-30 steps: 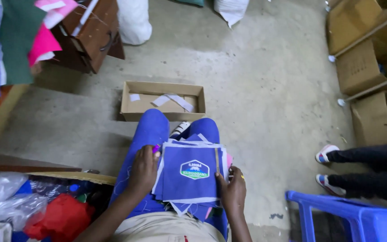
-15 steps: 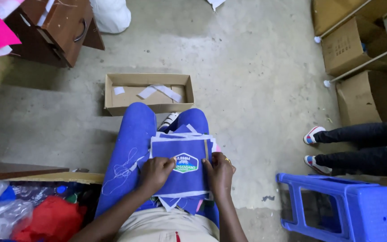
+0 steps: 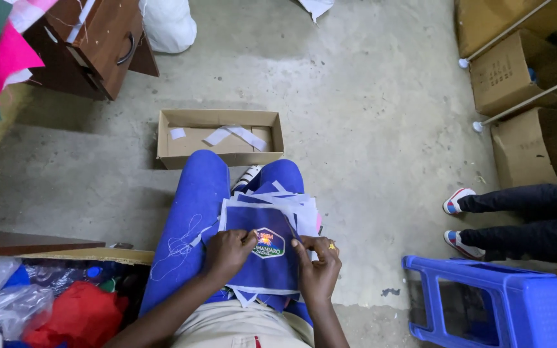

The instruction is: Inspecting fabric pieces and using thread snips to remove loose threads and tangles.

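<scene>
Both hands, left hand (image 3: 227, 252) and right hand (image 3: 317, 264), have shifted inward, each grip pinching the blue fabric stack (image 3: 267, 258).

Obstacles we list: open cardboard box (image 3: 220, 137) at frame centre, blue plastic stool (image 3: 504, 303) lower right, another person's legs (image 3: 523, 219) right, wooden drawer cabinet (image 3: 91, 45) upper left. Bare concrete floor (image 3: 369, 109) between gives passage.

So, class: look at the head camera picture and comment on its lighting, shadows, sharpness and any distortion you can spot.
Head view: soft, even light on the concrete floor, no glare; a dim shadow lies beside the open cardboard box; the left hand and right hand on the blue fabric pieces look sharp; the badge print is too small to read; wide-angle bending shows at the blue plastic stool.
</scene>
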